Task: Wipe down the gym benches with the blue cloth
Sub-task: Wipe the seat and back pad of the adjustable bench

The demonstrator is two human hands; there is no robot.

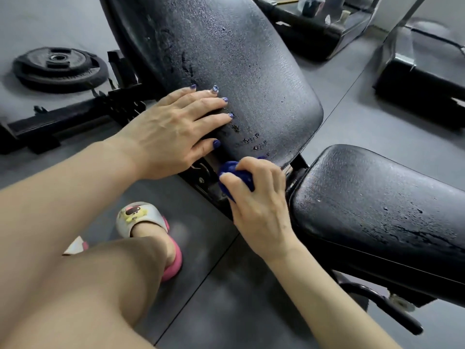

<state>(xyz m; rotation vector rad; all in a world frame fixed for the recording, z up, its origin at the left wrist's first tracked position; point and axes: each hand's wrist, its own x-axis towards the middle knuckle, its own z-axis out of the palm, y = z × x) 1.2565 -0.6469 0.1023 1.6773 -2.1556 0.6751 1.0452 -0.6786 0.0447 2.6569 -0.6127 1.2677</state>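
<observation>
Two pads of one bench are beaded with droplets: the tilted backrest pad (226, 71) and the seat pad (377, 210) below it, so the wiping looks barely begun on this bench. The left hand (173, 129) lies flat with straight fingers on the near side edge of the backrest pad, close to its lower end, seemingly steadying it. The right hand (256, 197) is curled round the blue cloth (235, 176), which is bunched into a wad and held at the lower corner of the backrest pad, just by the gap where the hinge bracket (203, 177) shows between the two pads. Whether the cloth actually touches the vinyl there I cannot tell.

My reading is that the step in hand is wiping the bottom edge of the backrest. Next, the cloth needs pressing flat and drawing up across the wet face of that pad (it would cover more if opened out), then over the seat pad. A weight plate (60, 69) lies on the floor (226, 298) beyond the bench frame.
</observation>
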